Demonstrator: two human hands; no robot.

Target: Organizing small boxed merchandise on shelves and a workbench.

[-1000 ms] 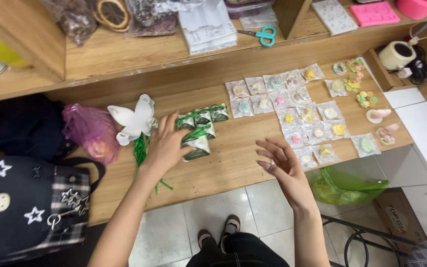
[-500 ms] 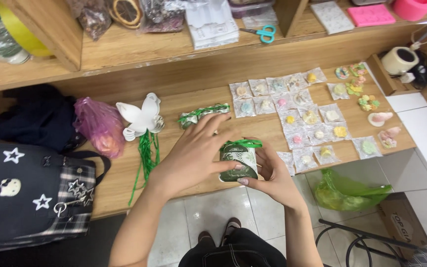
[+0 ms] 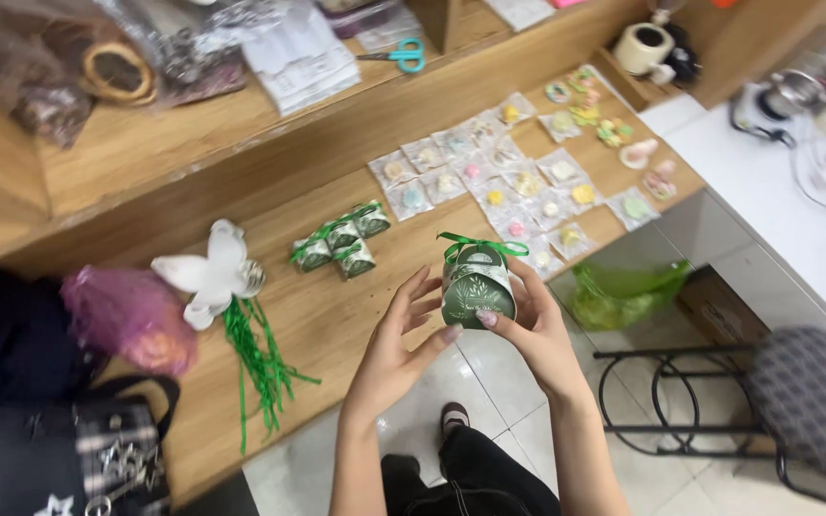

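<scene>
Right hand [image 3: 528, 330]: its grip is wrapped round the small green gift box [image 3: 475, 287], thumb across the front, fingers behind it.
Left hand [image 3: 403, 334]: open-palmed and curved against the box's left side, fingertips touching its lower edge; it steadies rather than clenches.
Green gift box: rounded, dark green with pale leaf print, tied on top with a green ribbon bow [image 3: 475, 247]; held upright between both hands, lifted off the counter just past its front edge, above the tiled floor.
Finished boxes [image 3: 341, 247]: a small cluster of the same green kind, lying on the wooden counter [image 3: 317, 315] just beyond the left hand.
Loose ribbon [image 3: 255, 363]: a bundle of green strands spread on the counter, left of the hands, under a white butterfly-shaped ornament [image 3: 207, 275].
Pink bag [image 3: 126, 320]: crumpled, beside the ornament.
Clear packets [image 3: 509, 186]: rows of little sachets with pastel pieces inside, laid out on the counter to the right of the boxes.
Green plastic bag [image 3: 623, 291]: hanging below the counter edge, near the right hand.
Scissors [image 3: 396, 54]: teal-handled, on the shelf above.
Stool [image 3: 805, 397]: round, grey seat, at the right.
</scene>
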